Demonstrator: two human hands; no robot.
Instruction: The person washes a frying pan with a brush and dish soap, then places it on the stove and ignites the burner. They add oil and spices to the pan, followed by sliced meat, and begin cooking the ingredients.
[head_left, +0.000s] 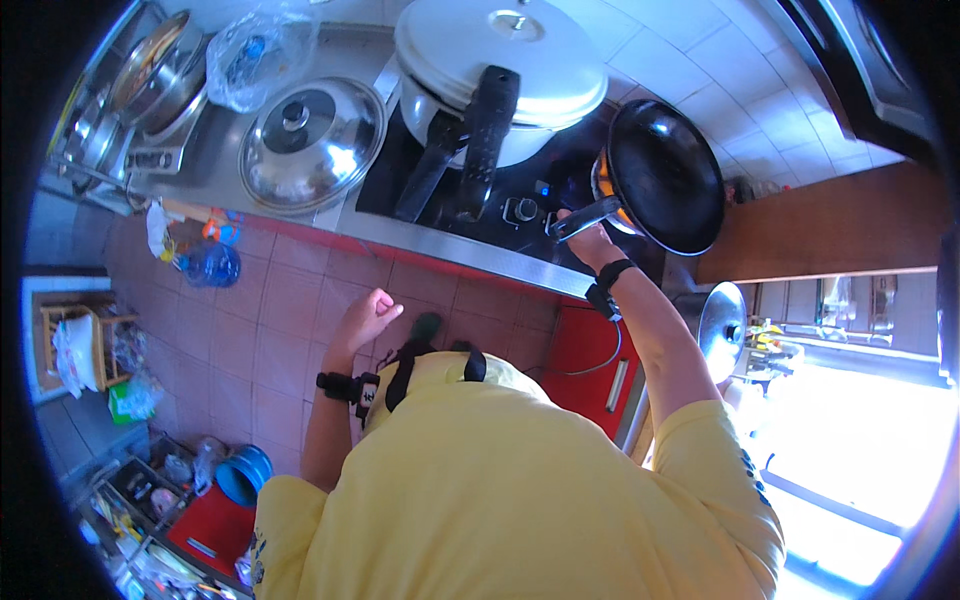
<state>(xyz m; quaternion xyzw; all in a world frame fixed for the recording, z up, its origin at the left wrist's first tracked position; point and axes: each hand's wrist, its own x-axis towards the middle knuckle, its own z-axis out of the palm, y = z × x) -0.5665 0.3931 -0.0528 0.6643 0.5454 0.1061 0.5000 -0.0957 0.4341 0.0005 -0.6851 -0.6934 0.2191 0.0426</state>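
My right hand (590, 246) reaches to the front of the black gas hob (472, 196), below the handle (589, 217) of a black frying pan (667, 176). The handle crosses in front of my fingers. They are closed at the spot of the right-hand knob, which is hidden. Orange flame (624, 221) shows under the pan, which looks tilted. To the left of my hand, another hob knob (523, 210) is in plain sight. My left hand (373, 319) hangs over the tiled floor with its fingers curled and nothing visible in it.
A large white lidded pot (480, 67) with black handles stands on the hob's left side. Beside it lies a domed steel lid (315, 146). Steel pots (154, 75) and a clear plastic bag (259, 56) sit farther left. A brown wooden panel (832, 225) borders the right side.
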